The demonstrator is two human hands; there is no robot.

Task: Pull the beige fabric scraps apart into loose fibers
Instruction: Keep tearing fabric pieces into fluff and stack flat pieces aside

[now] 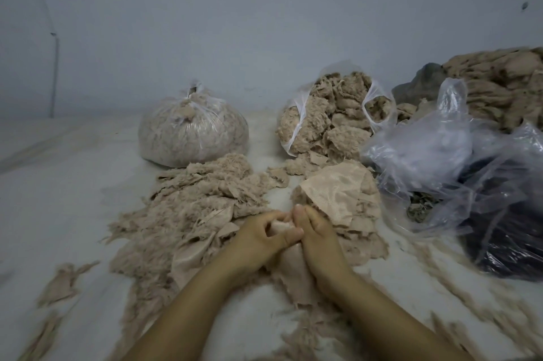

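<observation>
Right now both hands, left hand (pixel 262 238) and right hand (pixel 317 235), pinch one beige scrap (pixel 289 263) together at six o'clock; probably best to grip close at the frayed edge and tug outward in short pulls.

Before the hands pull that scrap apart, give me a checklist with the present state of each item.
1. Left hand grips the beige scrap: ok, fingers curled round it.
2. Right hand grips the same scrap: ok, its fingers close on it beside the left hand.
3. Hands set apart enough to tear: not ok, they touch at the scrap's top.
4. Place for the loose fibers: ok, a fiber pile lies to the left.
5. More scraps within reach: ok, a scrap heap lies just beyond the hands.
6. Open bag has room: cannot tell.
</observation>
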